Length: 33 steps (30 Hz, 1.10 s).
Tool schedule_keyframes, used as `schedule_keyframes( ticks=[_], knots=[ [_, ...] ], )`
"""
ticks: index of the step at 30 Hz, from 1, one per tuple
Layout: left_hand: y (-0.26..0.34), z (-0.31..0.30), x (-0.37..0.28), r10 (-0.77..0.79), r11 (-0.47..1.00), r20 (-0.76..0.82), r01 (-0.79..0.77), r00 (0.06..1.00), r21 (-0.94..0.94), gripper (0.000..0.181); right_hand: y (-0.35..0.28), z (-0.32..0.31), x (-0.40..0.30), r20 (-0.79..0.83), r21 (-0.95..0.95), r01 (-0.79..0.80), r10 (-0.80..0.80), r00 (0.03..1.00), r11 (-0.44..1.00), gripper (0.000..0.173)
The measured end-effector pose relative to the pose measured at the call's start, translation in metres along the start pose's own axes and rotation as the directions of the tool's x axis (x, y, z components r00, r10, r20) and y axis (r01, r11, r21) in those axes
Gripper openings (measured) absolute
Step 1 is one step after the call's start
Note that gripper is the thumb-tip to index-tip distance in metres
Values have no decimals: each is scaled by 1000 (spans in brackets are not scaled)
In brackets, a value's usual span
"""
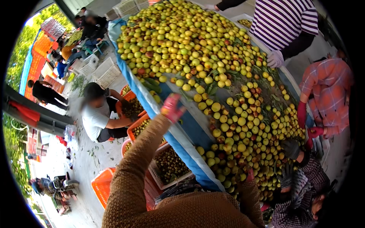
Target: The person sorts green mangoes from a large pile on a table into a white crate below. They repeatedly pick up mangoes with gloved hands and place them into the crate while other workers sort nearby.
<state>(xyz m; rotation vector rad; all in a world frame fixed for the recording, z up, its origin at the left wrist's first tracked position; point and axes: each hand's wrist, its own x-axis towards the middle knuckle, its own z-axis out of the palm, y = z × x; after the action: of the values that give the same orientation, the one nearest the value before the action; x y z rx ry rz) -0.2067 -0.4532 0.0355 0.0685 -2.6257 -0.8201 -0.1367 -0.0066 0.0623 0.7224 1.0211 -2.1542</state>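
Observation:
My left hand (172, 108), in a pink-red glove, hovers over the raised blue-and-white edge (182, 142) of a sorting table. It is blurred; the thumb stands apart from the fingers and I see nothing held. Yellow-green round fruit (182, 42), which look like jujubes, some with brown patches, are heaped across the table. Low among the near fruit (225, 171) is my right hand (249, 174), also in a pink-red glove. Only part of it shows, so its grip is hidden. Green leaves (212, 89) lie among the fruit.
Left of the table stand a white crate (162, 186) and an orange crate (131, 131) holding fruit, with a person (97, 114) sitting by them. Another orange crate (99, 182) is nearer. Gloved hands (291, 149) of co-workers reach in along the right side.

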Motion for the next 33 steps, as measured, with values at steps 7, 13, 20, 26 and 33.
schedule_keyframes(
  ticks=[7,13,20,26,33],
  knots=[
    [-163,-13,57,-515,857,-333,474,790,-203,69,3,-12,22,44,-64,-90,93,995,994,40],
    [-199,-29,112,-667,728,-275,684,693,-42,74,-1,-10,48,20,-118,-152,155,988,981,40],
    [-199,-7,171,-347,752,-420,516,839,410,73,-7,-16,59,-56,-117,-215,210,976,970,41],
    [-176,-10,206,-309,906,-269,369,912,210,80,-12,-17,59,-76,-145,-260,251,965,955,41],
    [-75,26,193,-273,852,-14,249,962,461,76,-9,-13,54,-74,-143,-214,205,976,966,40]
  ],
)
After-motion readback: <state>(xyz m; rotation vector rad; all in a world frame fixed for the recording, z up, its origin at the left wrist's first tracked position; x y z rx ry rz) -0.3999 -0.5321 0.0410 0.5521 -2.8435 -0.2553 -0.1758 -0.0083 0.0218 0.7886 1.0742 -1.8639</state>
